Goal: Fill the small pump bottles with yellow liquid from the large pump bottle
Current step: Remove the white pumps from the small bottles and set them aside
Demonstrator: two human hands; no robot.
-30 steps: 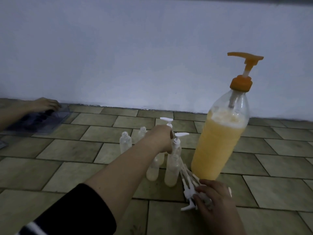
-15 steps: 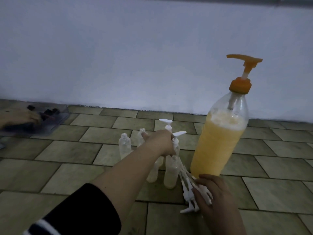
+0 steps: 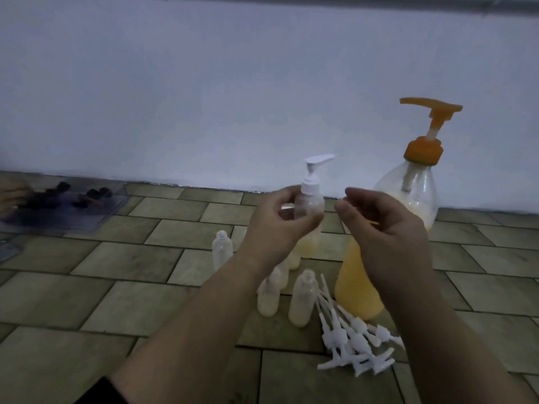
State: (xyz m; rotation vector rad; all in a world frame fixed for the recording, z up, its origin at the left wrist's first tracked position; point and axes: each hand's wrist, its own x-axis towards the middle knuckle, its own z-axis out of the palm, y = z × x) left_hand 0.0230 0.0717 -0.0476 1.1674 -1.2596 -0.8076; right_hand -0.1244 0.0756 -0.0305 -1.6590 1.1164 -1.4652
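Observation:
My left hand [image 3: 277,225] grips a small clear bottle [image 3: 309,205] with a white pump top, lifted above the floor; yellow liquid shows in its lower part. My right hand [image 3: 385,225] hovers just right of it, fingers loosely curled, holding nothing. Behind my right hand stands the large pump bottle [image 3: 414,199] of yellow liquid with an orange pump. On the floor below stand several small bottles without tops: an empty one [image 3: 222,252] at the left, two partly filled ones [image 3: 303,298] in front. A heap of loose white pump tops [image 3: 353,342] lies at the right of them.
The floor is tiled in olive-brown, with a pale wall behind. At the far left lies a clear plastic tray [image 3: 70,208] with dark small items, and another person's hand [image 3: 11,193] is at its edge.
My left hand has lifted a small pump-topped bottle off the floor. My right hand has left the heap of pump tops and risen beside the bottle.

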